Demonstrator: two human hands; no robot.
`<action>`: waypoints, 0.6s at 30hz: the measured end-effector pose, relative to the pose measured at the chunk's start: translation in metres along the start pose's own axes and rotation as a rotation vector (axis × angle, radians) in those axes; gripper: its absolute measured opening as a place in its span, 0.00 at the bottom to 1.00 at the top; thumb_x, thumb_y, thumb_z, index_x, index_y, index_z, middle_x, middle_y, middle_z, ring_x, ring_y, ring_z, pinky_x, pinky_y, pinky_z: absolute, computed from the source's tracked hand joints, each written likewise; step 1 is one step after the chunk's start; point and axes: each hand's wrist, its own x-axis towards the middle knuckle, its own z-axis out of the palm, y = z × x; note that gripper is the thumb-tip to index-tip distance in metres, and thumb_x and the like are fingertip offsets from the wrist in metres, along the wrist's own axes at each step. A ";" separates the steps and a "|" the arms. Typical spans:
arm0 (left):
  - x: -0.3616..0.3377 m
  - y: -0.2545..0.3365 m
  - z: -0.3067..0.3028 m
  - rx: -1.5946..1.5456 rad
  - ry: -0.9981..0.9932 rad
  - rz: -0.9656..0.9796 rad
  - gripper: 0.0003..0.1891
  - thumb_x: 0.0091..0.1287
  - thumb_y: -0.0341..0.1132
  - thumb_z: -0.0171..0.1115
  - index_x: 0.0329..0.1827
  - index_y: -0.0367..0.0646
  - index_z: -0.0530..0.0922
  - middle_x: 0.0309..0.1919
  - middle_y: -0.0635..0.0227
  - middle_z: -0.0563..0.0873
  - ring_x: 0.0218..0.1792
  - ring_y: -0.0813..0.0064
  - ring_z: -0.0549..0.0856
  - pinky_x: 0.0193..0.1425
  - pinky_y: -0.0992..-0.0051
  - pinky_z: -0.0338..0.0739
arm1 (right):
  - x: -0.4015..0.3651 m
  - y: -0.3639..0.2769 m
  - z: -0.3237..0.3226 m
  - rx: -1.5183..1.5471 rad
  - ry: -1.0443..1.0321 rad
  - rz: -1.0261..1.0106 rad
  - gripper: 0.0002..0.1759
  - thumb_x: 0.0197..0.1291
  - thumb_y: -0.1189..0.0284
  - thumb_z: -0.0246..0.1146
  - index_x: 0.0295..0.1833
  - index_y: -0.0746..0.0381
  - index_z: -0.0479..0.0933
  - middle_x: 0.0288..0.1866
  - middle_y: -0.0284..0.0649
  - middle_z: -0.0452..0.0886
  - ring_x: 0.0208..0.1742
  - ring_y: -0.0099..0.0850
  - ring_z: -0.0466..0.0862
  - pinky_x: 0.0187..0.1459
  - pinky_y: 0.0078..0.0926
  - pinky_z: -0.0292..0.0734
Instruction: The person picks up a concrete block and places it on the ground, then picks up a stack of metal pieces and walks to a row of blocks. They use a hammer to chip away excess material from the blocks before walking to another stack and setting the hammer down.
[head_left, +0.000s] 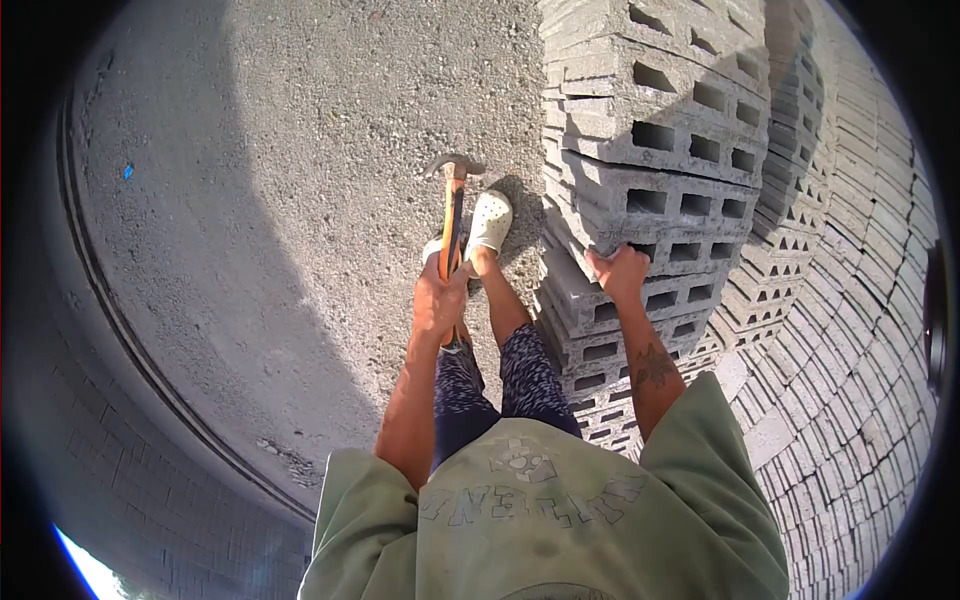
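Note:
My left hand (440, 298) is wrapped around the orange and black handle of a claw hammer (453, 215). The hammer's metal head points away from me, above the gravel and close to my feet. On the right, my right hand (620, 270) grips the near edge of a grey hollow concrete block (600, 210) in a tall stack. Its fingers are curled at the block's hollow, and their tips are partly hidden. More blocks of the same kind lie above and below it in the stack.
Light-coloured clogs (490, 222) stand on sunlit gravel (370, 120) beside the stack. Further right rise more stacked blocks (850, 300). A block wall (180, 470) curves along the lower left. A small blue scrap (128, 172) lies on the shaded ground.

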 end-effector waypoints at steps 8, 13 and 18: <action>0.059 -0.019 0.108 -0.162 0.164 0.272 0.17 0.54 0.34 0.59 0.44 0.35 0.70 0.26 0.61 0.78 0.29 0.67 0.80 0.36 0.67 0.74 | 0.004 0.005 0.008 -0.067 0.008 0.054 0.29 0.36 0.48 0.70 0.14 0.67 0.75 0.13 0.46 0.76 0.21 0.47 0.77 0.39 0.39 0.68; 0.078 -0.074 0.127 0.250 -0.035 -0.053 0.22 0.52 0.35 0.59 0.50 0.34 0.71 0.32 0.51 0.81 0.33 0.54 0.80 0.42 0.62 0.74 | 0.000 -0.002 0.001 0.018 0.076 0.023 0.29 0.34 0.48 0.70 0.15 0.67 0.76 0.15 0.49 0.76 0.21 0.50 0.77 0.34 0.42 0.68; 0.068 -0.044 0.104 -0.013 0.154 0.080 0.18 0.55 0.32 0.58 0.46 0.31 0.69 0.29 0.51 0.78 0.31 0.56 0.79 0.39 0.65 0.75 | 0.001 -0.009 -0.008 -0.022 0.004 0.071 0.34 0.33 0.47 0.72 0.21 0.73 0.76 0.20 0.57 0.78 0.28 0.58 0.80 0.35 0.45 0.75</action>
